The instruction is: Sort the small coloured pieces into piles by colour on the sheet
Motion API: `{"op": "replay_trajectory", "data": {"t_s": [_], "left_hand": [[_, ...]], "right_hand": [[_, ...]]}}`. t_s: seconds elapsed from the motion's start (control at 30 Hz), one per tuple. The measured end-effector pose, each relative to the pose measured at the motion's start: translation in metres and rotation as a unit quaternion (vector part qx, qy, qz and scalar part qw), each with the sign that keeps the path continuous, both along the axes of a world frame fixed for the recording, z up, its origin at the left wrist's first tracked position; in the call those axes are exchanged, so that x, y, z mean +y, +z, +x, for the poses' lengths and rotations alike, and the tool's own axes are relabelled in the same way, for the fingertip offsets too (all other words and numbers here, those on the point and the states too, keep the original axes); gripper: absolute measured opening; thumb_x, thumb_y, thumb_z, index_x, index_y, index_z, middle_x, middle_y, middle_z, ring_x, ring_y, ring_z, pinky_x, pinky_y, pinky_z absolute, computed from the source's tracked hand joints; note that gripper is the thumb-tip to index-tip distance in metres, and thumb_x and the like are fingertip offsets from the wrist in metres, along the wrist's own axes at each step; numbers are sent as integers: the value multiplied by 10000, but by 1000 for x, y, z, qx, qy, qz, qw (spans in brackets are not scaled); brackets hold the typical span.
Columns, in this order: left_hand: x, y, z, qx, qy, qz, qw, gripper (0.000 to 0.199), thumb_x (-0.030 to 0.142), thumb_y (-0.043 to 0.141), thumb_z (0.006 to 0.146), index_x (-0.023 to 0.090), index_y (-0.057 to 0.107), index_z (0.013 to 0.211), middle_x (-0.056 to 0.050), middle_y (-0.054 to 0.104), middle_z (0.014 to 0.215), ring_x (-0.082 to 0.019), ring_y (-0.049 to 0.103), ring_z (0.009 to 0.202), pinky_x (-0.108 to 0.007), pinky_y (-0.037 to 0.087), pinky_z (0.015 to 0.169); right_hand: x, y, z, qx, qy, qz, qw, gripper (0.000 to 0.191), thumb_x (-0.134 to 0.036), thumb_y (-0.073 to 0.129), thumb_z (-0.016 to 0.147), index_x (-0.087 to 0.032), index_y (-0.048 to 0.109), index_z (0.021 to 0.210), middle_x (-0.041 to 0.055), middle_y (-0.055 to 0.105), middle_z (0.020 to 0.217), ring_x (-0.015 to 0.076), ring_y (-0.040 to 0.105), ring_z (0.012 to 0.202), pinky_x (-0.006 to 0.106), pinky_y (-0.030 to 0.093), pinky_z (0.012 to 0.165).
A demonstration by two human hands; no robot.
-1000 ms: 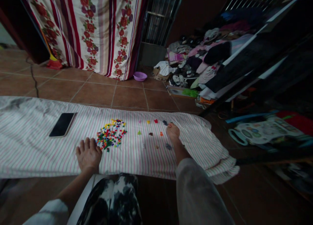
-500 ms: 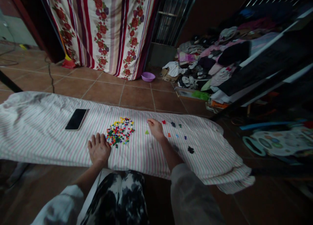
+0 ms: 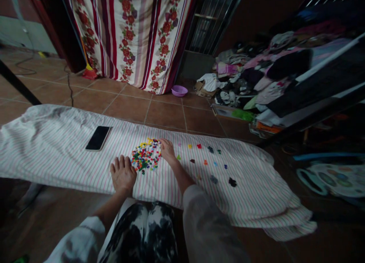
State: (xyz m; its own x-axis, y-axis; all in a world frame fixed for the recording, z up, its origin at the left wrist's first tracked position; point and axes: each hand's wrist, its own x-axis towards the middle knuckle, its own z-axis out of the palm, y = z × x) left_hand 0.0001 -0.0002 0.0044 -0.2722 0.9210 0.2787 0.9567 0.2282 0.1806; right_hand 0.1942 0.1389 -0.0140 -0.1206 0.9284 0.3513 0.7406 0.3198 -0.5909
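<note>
A pile of small multicoloured pieces (image 3: 145, 156) lies on the striped cloth (image 3: 94, 171). My left hand (image 3: 123, 174) rests palm down at the pile's left edge, fingers stretched out on the cloth. At the right edge of the pile is my right hand (image 3: 167, 150), its fingers drawn together in a pinch; whatever is between them is too small to make out. Farther right lie little groups sorted by colour, among them red pieces (image 3: 199, 146), yellow pieces (image 3: 189, 146), orange pieces (image 3: 205, 162), dark blue pieces (image 3: 225, 166) and black pieces (image 3: 232, 182).
A phone (image 3: 98, 138) lies on the cloth to the left. Beyond the cloth's far edge a purple basin (image 3: 179, 90) stands on the tiled floor, near a flowered curtain (image 3: 142, 38). Heaped clothes (image 3: 251, 72) fill the back right.
My right hand has moved left, from beside the colour groups to the right edge of the pile, uncovering more groups. My left hand stays flat. The whole view has shifted slightly.
</note>
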Motion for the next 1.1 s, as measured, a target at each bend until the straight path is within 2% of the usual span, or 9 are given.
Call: {"op": "replay_trajectory", "data": {"t_s": [0.17,0.4,0.57,0.73,1.1], "left_hand": [[1,-1,-1,8,0,-1,1000,495,259,360,854,106,524,1295,-164,474,1412,-337,345,1349,-511,239,1106],[1,-2,0,2,4,-3,1000,498,260,371,848,111,524,1298,-159,471,1417,-340,333,1358,-511,232,1112],[0,-1,0,5,3,-3,1000,494,258,364,851,115,523,1296,-157,470,1418,-333,330,1361,-511,231,1113],[0,1,0,-1,4,-5,1000,496,259,368,847,105,528,1290,-164,468,1419,-340,331,1359,-512,230,1114],[1,-2,-1,7,4,-7,1000,495,273,381,844,123,522,1294,-152,469,1419,-337,335,1354,-509,231,1110]], "right_hand": [[12,-7,-10,-5,28,3,1000,414,-121,371,871,-186,619,1196,83,619,1233,197,483,1217,404,330,1095],[4,-14,-13,-14,37,-3,999,449,-110,369,866,-197,588,1248,78,580,1299,210,423,1275,436,290,1121],[2,-12,-9,3,44,8,999,520,-64,374,808,-204,565,1272,78,598,1258,203,478,1212,416,326,1100],[0,-12,-2,5,67,18,998,420,-71,396,799,-198,628,1125,75,613,1207,193,492,1183,392,345,1083],[4,-9,-10,0,34,-11,999,261,-37,489,739,-215,637,859,63,649,1028,208,534,1097,412,377,1023]]}}
